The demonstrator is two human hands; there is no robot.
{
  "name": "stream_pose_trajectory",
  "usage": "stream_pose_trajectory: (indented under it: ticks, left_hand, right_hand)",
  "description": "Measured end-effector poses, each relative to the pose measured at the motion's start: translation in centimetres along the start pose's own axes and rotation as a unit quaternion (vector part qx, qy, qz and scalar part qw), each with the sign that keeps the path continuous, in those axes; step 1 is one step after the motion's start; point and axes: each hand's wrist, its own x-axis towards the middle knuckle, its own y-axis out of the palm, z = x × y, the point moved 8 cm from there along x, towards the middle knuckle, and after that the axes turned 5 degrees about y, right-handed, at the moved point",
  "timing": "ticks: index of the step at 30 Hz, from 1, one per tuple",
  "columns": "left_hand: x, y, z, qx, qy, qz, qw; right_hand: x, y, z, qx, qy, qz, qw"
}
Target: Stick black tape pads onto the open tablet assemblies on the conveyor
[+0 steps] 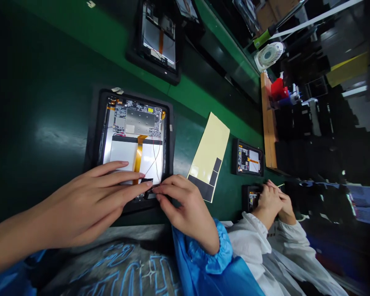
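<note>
In front of me lies an opened tablet [144, 154] in a black foam tray [94, 131], showing its circuit board [138, 119], white battery cells and an orange ribbon cable [138, 154]. My left hand [101, 201] rests flat across the lower part of the tablet, fingers stretched out, index fingertip beside a small black patch [147, 183]. My right hand [185, 203] is at the lower right corner, thumb and fingers pinched together by thin dark and red wires [156, 162]. What sits between those fingertips is too small to make out.
A yellow backing sheet [211, 144] with black stickers lies to the right. Other opened tablets [160, 37] in trays stand at the back and a smaller device [249, 159] farther right. A co-worker's hands [273, 201] work beside me. A white fan [269, 55] stands beyond.
</note>
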Motion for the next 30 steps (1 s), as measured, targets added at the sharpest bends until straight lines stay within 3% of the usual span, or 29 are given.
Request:
stream_pose_trajectory:
  ticks: [8,17,20,25,27,30]
  left_hand:
    - [-0.1,0.0,0.1,-0.004,-0.006,0.008,1.0]
    - [0.2,0.0,-0.3,0.011,0.014,0.01,1.0]
    - [0.0,0.0,-0.3,0.008,0.006,0.01,1.0]
    - [-0.6,0.0,-0.7,0.011,-0.004,0.01,1.0]
    - [-0.6,0.1,-1.2,0.032,0.002,0.015,0.999]
    - [-0.6,1.0,-2.4,0.071,0.049,0.063,0.994]
  right_hand:
    - [-0.2,0.2,0.2,-0.043,-0.014,-0.03,0.999]
    - [0.4,0.6,0.9,-0.102,-0.006,0.022,0.995]
    - [0.0,0.6,0.6,-0.1,0.01,-0.016,0.995]
    - [-2.3,-0.1,-0.3,-0.083,0.0,-0.194,0.977]
    - [-2.8,0.5,-0.4,-0.098,-0.033,-0.201,0.974]
    - [-2.8,1.4,-0.3,-0.107,-0.063,-0.158,0.98]
